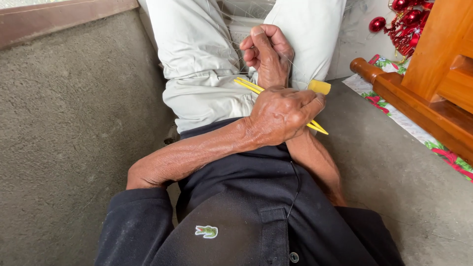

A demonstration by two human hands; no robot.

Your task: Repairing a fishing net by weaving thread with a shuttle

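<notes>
I sit on a concrete floor with my legs in pale trousers (197, 59) stretched ahead. My left hand (283, 113) crosses over my lap and is closed on a thin yellow netting needle (246, 85), whose tips stick out on both sides of the fist. A small yellow block (319, 87) sits at that hand's fingertips. Just beyond it, my right hand (268, 51) is clenched, thumb up, pinching fine clear net thread (231, 29) that lies over my knees. The two hands touch.
A wooden furniture frame (433, 74) stands at the right on a flower-patterned mat (451, 157). Red shiny ornaments (406, 22) hang at the top right. A raised brown ledge (59, 19) runs along the top left above the grey floor (74, 128).
</notes>
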